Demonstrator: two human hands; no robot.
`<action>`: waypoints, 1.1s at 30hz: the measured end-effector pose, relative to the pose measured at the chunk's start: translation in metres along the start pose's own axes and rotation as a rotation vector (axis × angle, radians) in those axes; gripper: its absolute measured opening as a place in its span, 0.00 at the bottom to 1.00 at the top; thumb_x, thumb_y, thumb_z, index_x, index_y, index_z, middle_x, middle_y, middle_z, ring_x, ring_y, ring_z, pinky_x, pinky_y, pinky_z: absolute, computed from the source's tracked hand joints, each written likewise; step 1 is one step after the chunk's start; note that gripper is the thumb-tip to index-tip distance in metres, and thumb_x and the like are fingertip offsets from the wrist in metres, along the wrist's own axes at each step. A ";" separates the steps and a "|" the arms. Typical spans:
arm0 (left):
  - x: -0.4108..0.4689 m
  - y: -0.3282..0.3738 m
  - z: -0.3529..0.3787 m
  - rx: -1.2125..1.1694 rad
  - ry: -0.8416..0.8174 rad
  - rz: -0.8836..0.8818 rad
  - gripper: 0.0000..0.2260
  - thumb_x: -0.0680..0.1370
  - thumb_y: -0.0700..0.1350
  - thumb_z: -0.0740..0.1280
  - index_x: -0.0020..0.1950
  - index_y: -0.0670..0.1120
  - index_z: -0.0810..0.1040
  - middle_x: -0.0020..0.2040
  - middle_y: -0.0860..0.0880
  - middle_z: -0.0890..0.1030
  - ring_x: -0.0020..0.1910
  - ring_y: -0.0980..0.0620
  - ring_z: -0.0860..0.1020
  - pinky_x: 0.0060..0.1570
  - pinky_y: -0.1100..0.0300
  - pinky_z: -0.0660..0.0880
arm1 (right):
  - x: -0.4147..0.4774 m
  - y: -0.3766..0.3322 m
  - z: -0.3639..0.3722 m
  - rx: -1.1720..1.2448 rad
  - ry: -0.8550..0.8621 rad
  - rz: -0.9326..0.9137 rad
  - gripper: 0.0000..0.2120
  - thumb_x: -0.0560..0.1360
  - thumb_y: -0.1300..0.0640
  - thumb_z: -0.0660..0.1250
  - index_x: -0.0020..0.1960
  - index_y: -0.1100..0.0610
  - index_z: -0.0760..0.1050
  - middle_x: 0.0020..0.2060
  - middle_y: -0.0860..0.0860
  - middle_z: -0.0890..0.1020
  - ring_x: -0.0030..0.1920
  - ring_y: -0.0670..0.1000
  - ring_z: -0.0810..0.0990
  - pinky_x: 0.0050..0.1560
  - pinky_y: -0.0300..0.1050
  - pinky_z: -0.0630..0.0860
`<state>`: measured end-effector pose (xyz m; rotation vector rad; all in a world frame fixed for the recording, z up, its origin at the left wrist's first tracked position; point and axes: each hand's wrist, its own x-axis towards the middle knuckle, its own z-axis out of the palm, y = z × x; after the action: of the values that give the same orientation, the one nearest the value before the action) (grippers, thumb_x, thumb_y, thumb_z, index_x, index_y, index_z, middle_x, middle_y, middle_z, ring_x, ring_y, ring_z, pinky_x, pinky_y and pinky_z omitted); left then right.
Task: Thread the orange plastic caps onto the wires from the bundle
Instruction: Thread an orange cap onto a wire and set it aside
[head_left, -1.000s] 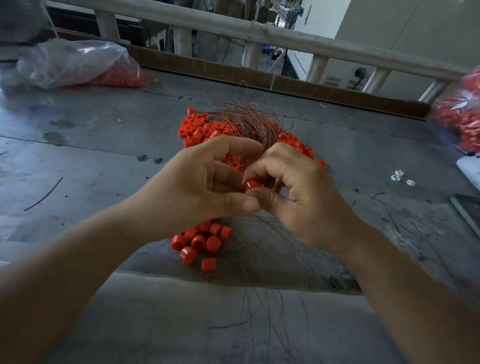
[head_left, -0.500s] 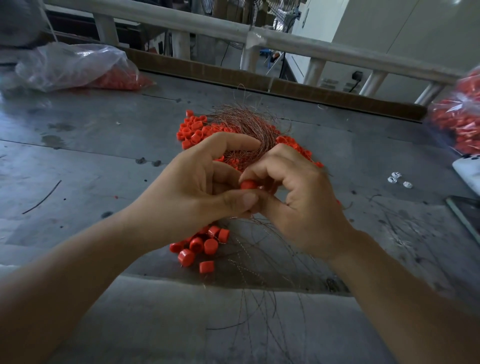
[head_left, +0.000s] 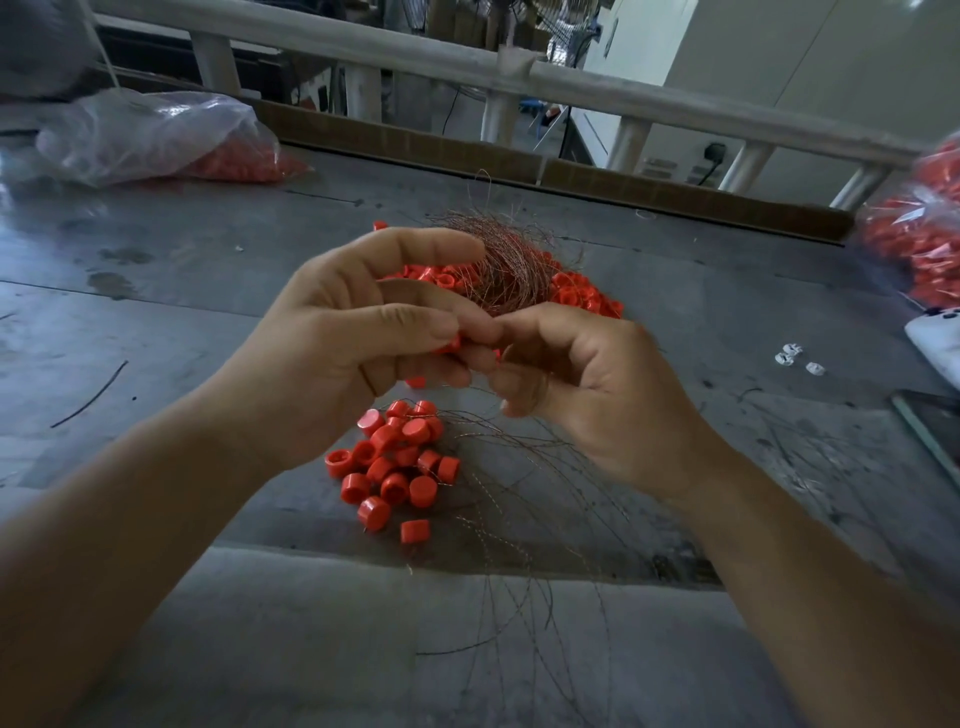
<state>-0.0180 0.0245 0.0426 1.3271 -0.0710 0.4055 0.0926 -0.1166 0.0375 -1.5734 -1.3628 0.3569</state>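
Head view: orange cap (head_left: 454, 344) pinched where left hand (head_left: 332, 353), right hand (head_left: 597, 387) grips meet.

Two bare arms fill the lower frame. The left forearm (head_left: 130, 519) is uncovered right down to the lower left corner, and the right forearm (head_left: 779, 571) is just as bare out to the lower right. At centre, the left hand (head_left: 332, 353) and right hand (head_left: 597, 389) are ungloved. The left thumbnail (head_left: 441, 328) is short and plain.
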 end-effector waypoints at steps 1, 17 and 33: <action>0.000 0.000 0.000 0.004 0.001 -0.005 0.20 0.64 0.37 0.70 0.56 0.42 0.74 0.37 0.44 0.83 0.34 0.50 0.82 0.36 0.60 0.80 | 0.000 0.000 -0.001 -0.030 0.000 0.004 0.09 0.71 0.57 0.67 0.47 0.44 0.75 0.36 0.41 0.79 0.35 0.42 0.79 0.39 0.36 0.77; 0.003 0.003 -0.010 0.203 0.107 -0.107 0.16 0.62 0.32 0.61 0.45 0.42 0.80 0.38 0.45 0.81 0.28 0.50 0.79 0.26 0.65 0.75 | 0.001 0.000 -0.012 -0.457 0.152 -0.050 0.04 0.72 0.66 0.67 0.42 0.59 0.79 0.36 0.46 0.77 0.39 0.40 0.75 0.40 0.27 0.69; 0.003 -0.010 -0.018 0.941 0.020 -0.246 0.18 0.66 0.30 0.71 0.37 0.55 0.80 0.32 0.57 0.82 0.27 0.62 0.78 0.29 0.73 0.73 | -0.001 0.010 -0.002 -0.569 -0.198 0.111 0.05 0.71 0.58 0.70 0.47 0.56 0.81 0.42 0.46 0.82 0.38 0.37 0.75 0.45 0.28 0.72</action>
<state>-0.0151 0.0406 0.0300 2.2253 0.3379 0.2376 0.0997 -0.1176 0.0304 -2.1309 -1.6255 0.2020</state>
